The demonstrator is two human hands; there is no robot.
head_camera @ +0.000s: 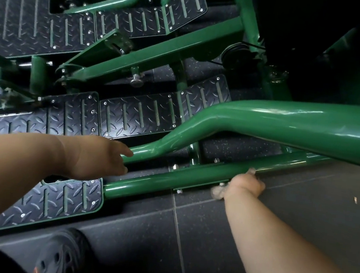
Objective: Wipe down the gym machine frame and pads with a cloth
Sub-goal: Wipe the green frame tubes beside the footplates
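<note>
A green gym machine frame fills the view. Its low base tube (165,180) runs from lower left to upper right just above the floor. My right hand (246,184) grips a pale cloth (217,192) and presses it against the underside of that tube; only bits of the cloth show beside the hand. My left hand (101,159) reaches toward the bent green tube (174,140), fingers loosely extended and touching its lower end, holding nothing.
Black diamond-plate foot plates (132,113) lie across the frame, another plate (61,199) near my left forearm. A thick green tube (309,125) passes above my right hand. Dark floor tiles (208,239) lie below. A dark perforated shoe (66,255) shows at the bottom.
</note>
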